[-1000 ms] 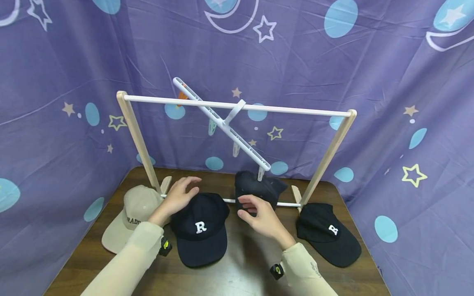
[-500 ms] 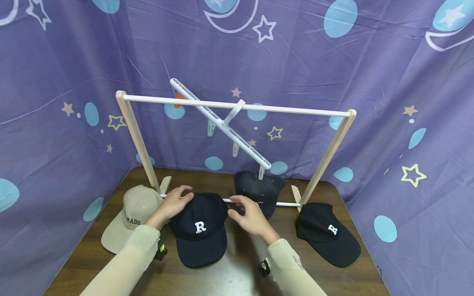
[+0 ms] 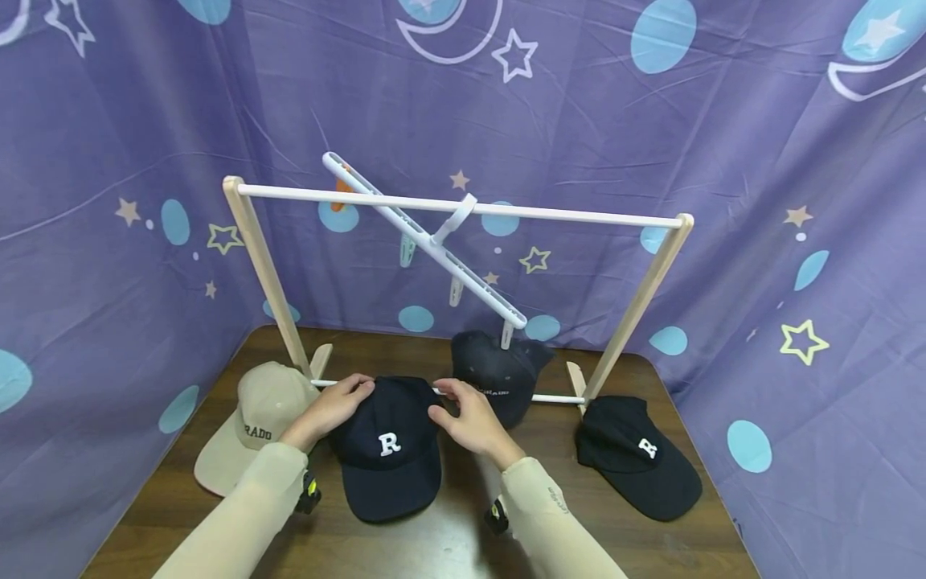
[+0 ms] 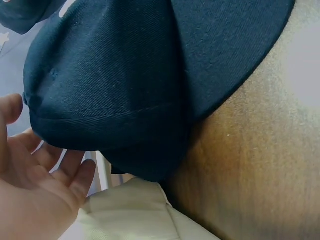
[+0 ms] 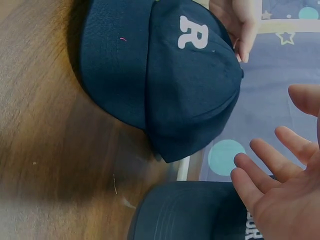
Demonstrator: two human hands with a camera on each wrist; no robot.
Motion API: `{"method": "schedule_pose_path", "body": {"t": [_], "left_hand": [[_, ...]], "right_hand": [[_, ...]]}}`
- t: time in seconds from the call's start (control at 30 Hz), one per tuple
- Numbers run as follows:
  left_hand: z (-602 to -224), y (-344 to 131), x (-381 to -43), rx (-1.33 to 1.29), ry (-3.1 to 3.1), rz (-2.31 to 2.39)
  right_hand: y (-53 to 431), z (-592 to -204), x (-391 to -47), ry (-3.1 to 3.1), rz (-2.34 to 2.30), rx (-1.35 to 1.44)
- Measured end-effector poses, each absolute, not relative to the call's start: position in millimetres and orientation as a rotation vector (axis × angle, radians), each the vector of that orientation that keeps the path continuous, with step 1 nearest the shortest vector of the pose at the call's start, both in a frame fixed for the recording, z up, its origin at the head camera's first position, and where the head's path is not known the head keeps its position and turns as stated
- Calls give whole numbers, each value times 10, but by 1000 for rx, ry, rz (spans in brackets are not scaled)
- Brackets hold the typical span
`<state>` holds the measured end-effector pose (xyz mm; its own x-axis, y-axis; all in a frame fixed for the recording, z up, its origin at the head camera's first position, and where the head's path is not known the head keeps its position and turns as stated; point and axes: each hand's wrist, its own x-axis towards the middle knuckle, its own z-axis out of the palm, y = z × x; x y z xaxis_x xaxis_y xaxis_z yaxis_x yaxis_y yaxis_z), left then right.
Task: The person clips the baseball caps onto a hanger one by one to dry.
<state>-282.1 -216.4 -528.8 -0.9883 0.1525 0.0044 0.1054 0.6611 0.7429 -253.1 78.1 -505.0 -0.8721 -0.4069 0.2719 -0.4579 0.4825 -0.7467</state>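
Cap (image 3: 391,462) of ribbed dark cloth, domed, lies at the head view's seven o'clock on the grained bench (image 3: 463,547); left hand (image 3: 333,410), fingers loosely spread, at its ten o'clock, right hand (image 3: 472,420) spread at two.

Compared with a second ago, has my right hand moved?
Yes: against the rack, your right hand has moved left, toward the nearest R cap.
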Motion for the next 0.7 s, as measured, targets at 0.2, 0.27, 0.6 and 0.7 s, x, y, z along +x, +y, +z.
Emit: {"method": "schedule_pose_path", "body": {"t": [0.2, 0.27, 0.6, 0.7], "left_hand": [[-5326, -2189, -2837, 230, 2803, 1270], [-5327, -2191, -2838, 247, 2804, 1269], [-5346, -2207, -2837, 300, 2787, 1343], [-5347, -2199, -2831, 286, 2787, 1366]], "right_hand": [[717, -5079, -2537, -2698, 1315, 762], [713, -5083, -2537, -2721, 1289, 744], [701, -5131, -2544, -2717, 1255, 758], [687, -5121, -2550, -2725, 1268, 742]]}}
